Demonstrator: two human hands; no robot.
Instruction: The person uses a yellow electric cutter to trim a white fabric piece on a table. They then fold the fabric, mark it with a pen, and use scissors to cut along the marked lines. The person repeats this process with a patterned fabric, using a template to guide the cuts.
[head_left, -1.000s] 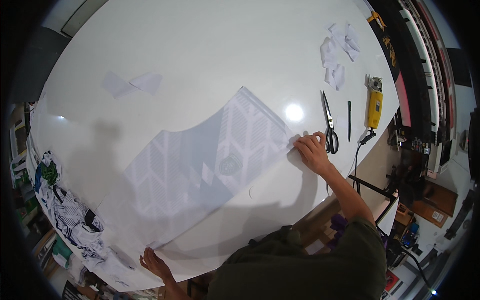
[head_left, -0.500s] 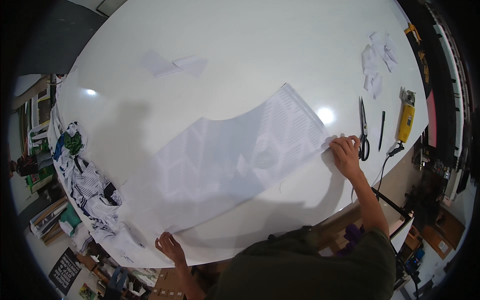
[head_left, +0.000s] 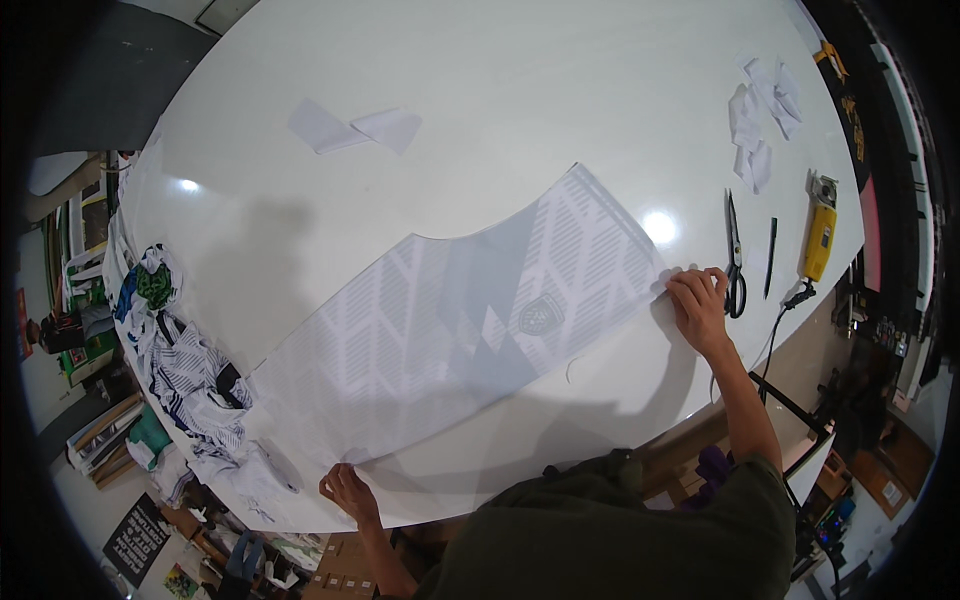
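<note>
Your left hand (head_left: 347, 490) pinches the patterned fabric panel (head_left: 455, 320) at the table (head_left: 520, 90) edge; your right hand (head_left: 698, 305) presses its far corner with fingers spread, just beside the scissors (head_left: 735, 260).

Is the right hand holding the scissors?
No, the right hand presses the patterned fabric's edge; the scissors lie on the table beside it.

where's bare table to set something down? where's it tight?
Bare: the wide far half of the white table, beyond the patterned fabric panel, between the paper pieces and the scraps. Also the near strip between panel and table edge. Crowded: by the right hand, with scissors, pen, yellow cutter; fabric pile beside the left hand.
</note>
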